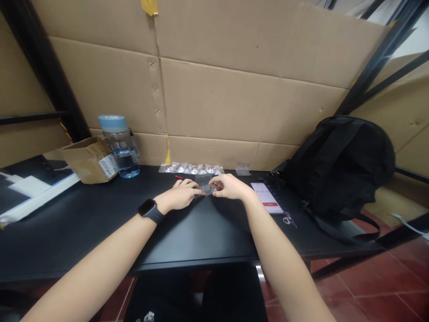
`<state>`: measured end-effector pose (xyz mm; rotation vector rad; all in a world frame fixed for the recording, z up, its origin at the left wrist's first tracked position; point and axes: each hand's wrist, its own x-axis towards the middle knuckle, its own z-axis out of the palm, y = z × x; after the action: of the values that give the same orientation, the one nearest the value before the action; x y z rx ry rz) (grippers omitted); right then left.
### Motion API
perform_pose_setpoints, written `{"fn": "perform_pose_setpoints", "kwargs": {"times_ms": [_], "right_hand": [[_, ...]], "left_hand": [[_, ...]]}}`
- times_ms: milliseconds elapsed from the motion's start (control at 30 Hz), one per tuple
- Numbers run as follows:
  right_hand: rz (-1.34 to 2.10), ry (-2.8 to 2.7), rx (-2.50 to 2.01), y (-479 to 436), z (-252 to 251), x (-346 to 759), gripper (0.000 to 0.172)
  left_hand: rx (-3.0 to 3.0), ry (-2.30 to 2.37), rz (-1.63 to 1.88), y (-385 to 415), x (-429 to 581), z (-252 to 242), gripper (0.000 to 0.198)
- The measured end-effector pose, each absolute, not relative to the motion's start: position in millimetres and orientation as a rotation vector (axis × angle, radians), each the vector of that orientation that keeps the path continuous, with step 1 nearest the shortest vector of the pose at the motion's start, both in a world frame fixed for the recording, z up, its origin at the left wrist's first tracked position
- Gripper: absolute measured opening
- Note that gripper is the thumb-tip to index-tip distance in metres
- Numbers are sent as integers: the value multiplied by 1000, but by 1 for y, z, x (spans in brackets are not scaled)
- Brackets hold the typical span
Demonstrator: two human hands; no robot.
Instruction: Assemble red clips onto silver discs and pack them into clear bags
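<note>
In the middle of the desk, both hands meet at a small clear plastic bag (202,180). My left hand (181,195), with a black watch on its wrist, has its fingertips closed at the bag's lower left edge. A small red and silver item (217,186) sits in the curled fingers of my right hand (232,187), beside the bag's right side; its exact kind is too small to make out. Just beyond my left hand lies a small red piece (178,177). Behind the hands runs a row of clear packets (191,168) with red and silver contents.
Another clear bag (243,169) lies near the cardboard wall. Right of my hand is a phone (267,198) with a lit screen, then a black backpack (342,170). At left stand a water bottle (122,150), a cardboard box (87,161) and a white power strip (40,199).
</note>
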<state>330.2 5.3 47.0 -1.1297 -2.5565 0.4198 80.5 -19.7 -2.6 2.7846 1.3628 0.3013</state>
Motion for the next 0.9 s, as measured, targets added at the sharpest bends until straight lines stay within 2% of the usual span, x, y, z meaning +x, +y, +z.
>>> {"fn": "perform_pose_setpoints", "kwargs": {"times_ms": [167,400,733,900], "right_hand": [[298,-2631,-1317,3,37,319,39],[256,-2543,-1570,9,28,316,44],[279,-2531,-1311,14,19,313,39],[399,-2533,-1187,14,22,315,29]], "left_hand": [[2802,1389,260,-25,85,1,53],[2725,1352,125,-24,82,3,67],[2701,1355,93,-26,84,9,66],[2694,1354,73,-23,83,6,69]]}}
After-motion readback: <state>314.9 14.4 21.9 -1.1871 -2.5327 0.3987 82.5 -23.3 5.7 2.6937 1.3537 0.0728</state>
